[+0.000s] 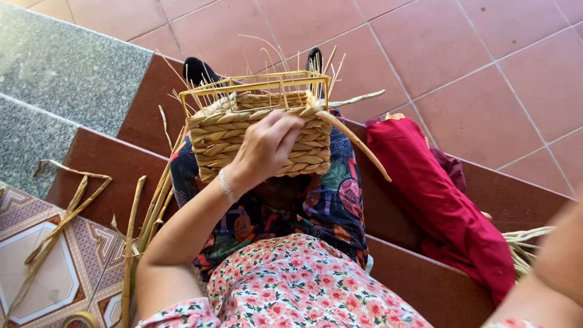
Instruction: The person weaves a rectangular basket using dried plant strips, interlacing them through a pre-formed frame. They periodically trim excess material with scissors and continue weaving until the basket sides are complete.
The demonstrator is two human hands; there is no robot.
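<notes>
At the frame's centre, the left hand (pixel 265 147) rests on a half-woven rectangular straw basket (pixel 218 136) with a yellow wire frame, grip closed on a flat straw strand (pixel 355 143) trailing right. The right hand is out of view, its grip unknowable; only a forearm (pixel 555 261) shows lower right beside red cloth (pixel 443 200).

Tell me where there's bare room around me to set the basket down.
The pink floor tiles beyond the red cloth are bare, as is the grey slab at far left. The step beside your left hand and basket is strewn with straw strands, and your lap is taken.
</notes>
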